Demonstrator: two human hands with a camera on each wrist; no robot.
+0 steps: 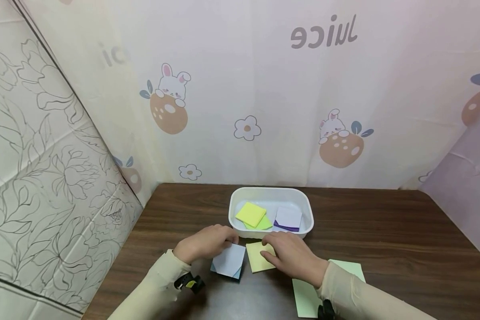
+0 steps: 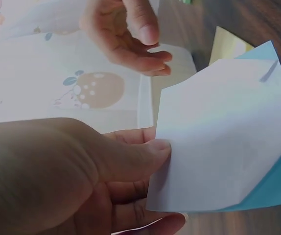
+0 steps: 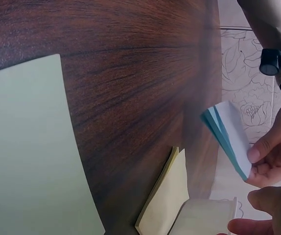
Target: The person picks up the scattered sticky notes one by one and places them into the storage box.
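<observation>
We saw one blue-and-white paper (image 1: 229, 261) pinched by the left hand (image 1: 205, 242) over the bench (image 1: 180, 213); the right hand (image 1: 291, 254), relaxed, grasped nothing near one pale-yellow paper (image 1: 258, 258). One white tub (image 1: 270, 190) held one yellow square (image 1: 250, 214), one lime square (image 1: 265, 224), one white-and-purple square (image 1: 288, 218).

White paper (image 1: 229, 261) (blue beneath) is held tilted beside layered yellow paper (image 1: 258, 258).

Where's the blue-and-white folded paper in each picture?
Head: the blue-and-white paper is low, near the middle, in the left hand.
Left wrist: it's big, filling much of the right half.
Right wrist: it's right of centre.
Shared landmark: the pale yellow paper.
</observation>
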